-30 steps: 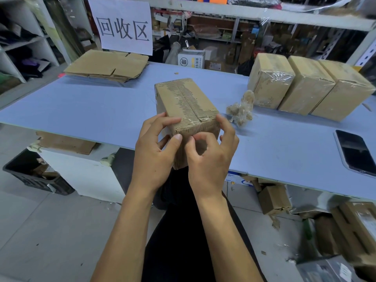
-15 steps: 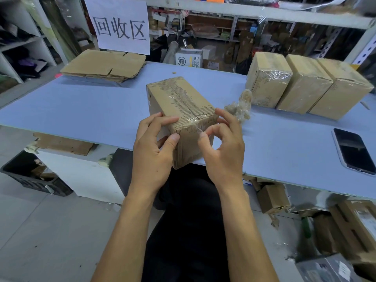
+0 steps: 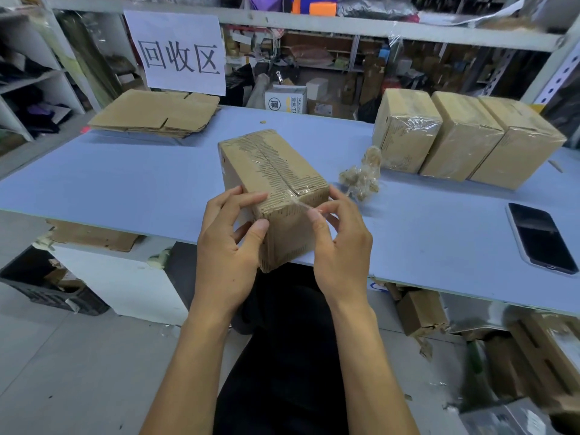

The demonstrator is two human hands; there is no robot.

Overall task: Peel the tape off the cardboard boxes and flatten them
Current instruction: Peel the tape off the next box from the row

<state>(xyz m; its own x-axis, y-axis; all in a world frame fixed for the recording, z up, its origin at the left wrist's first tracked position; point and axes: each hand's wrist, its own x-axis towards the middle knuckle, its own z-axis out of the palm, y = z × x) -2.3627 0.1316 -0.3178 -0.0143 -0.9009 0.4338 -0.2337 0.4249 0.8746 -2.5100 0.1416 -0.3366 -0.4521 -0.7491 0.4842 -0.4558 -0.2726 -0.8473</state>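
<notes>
A brown cardboard box (image 3: 276,171) with a scuffed, taped top is held over the near edge of the blue table (image 3: 125,183). My left hand (image 3: 229,243) grips its near left corner, thumb on the front face. My right hand (image 3: 339,233) pinches a strip of clear tape (image 3: 303,206) lifted from the box's near top edge. Three taped boxes (image 3: 464,136) stand in a row at the back right. A stack of flattened cardboard (image 3: 160,113) lies at the back left.
A crumpled wad of peeled tape (image 3: 361,177) lies right of the held box. A black phone (image 3: 539,237) rests near the table's right edge. A white sign (image 3: 180,54) hangs behind. Cardboard scraps and a dark bin (image 3: 47,284) sit under the table.
My right hand has moved from the box's front face to its right and now pulls a strip of tape away from the near top edge. The left hand keeps its hold.
</notes>
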